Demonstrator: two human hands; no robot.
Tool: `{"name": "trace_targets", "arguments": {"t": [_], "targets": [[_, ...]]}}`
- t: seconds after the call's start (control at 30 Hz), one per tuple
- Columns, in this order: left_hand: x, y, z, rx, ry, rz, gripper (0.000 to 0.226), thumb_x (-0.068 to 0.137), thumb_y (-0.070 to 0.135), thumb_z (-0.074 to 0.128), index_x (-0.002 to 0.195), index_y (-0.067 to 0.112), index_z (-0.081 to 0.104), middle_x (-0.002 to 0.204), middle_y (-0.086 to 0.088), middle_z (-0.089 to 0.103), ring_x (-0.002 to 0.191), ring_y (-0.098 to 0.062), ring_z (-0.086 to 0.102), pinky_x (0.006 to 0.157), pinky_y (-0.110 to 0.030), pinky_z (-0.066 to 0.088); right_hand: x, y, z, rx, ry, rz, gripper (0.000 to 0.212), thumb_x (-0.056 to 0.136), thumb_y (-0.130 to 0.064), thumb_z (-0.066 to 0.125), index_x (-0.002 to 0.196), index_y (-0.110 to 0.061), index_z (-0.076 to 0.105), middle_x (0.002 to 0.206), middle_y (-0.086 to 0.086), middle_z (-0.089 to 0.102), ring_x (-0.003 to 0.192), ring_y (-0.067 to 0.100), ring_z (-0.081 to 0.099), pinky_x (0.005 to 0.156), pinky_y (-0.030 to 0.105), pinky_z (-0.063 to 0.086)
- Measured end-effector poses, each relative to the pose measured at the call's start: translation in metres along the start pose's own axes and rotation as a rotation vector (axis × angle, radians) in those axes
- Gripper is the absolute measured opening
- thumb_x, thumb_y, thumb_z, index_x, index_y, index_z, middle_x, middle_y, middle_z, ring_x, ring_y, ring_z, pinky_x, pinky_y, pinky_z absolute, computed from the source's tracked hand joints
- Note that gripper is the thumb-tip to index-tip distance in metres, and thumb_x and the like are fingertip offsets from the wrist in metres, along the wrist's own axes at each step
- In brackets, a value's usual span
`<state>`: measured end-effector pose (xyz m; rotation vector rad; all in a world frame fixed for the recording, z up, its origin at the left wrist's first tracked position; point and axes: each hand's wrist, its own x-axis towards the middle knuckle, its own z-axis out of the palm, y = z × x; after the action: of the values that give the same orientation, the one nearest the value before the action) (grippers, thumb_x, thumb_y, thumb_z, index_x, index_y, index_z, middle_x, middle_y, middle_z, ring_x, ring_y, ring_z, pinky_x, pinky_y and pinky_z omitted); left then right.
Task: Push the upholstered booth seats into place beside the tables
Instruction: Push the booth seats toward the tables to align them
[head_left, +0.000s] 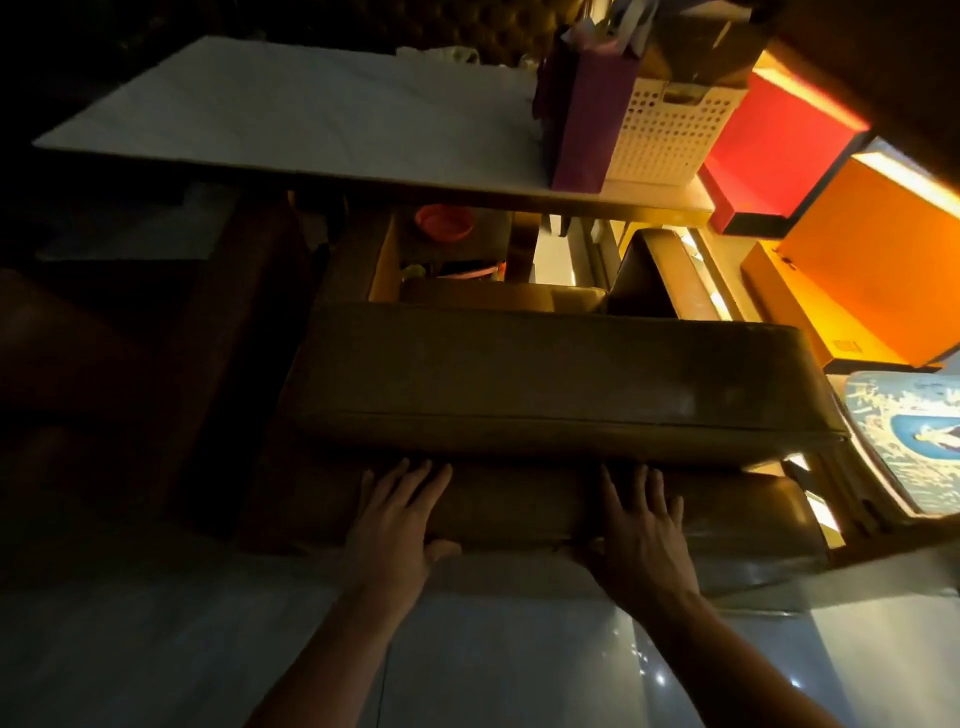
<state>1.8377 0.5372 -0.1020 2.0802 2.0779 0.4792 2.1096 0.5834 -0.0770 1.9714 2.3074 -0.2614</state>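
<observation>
A brown upholstered booth seat (545, 374) lies across the middle of the view, its padded backrest (519, 504) nearest me. My left hand (397, 525) presses flat on the backrest's left part, fingers straight and spread, thumb at the near edge. My right hand (641, 530) presses flat on it further right, in the same way. Beyond the seat stands a white-topped table (291, 114). A second brown seat (660, 270) shows under the table's right end.
On the table's right end stand a purple paper bag (589, 104) and a white perforated basket (670, 130). Red (774, 145) and orange (872, 254) boxes sit at the right. A red bowl (444, 221) lies under the table. Glossy floor tiles (493, 665) lie below me.
</observation>
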Motion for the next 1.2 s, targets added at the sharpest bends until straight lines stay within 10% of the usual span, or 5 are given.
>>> {"name": "trace_targets", "arguments": {"t": [0.47,1.2], "targets": [[0.014,0.022,0.006,0.017,0.025,-0.028,0.085,0.068,0.054,0.079,0.142,0.028,0.046,0.142,0.0,0.05,0.135,-0.027,0.039,0.115,-0.054,0.021,0.016,0.027,0.002,0.03,0.005,-0.038,0.113,0.077,-0.079,0.052,0.157,-0.026,-0.008,0.163,0.022,-0.008,0.149,0.042,-0.009,0.12,0.06,0.003],[0.015,0.012,-0.007,0.074,-0.07,-0.047,0.084,0.077,0.052,0.071,0.149,0.036,0.029,0.153,0.011,0.034,0.145,-0.017,0.019,0.12,-0.044,0.005,0.012,0.011,0.009,-0.023,0.092,-0.029,0.105,0.074,-0.087,0.033,0.153,-0.017,0.031,0.151,0.031,0.033,0.14,0.052,0.027,0.108,0.067,0.031]]}}
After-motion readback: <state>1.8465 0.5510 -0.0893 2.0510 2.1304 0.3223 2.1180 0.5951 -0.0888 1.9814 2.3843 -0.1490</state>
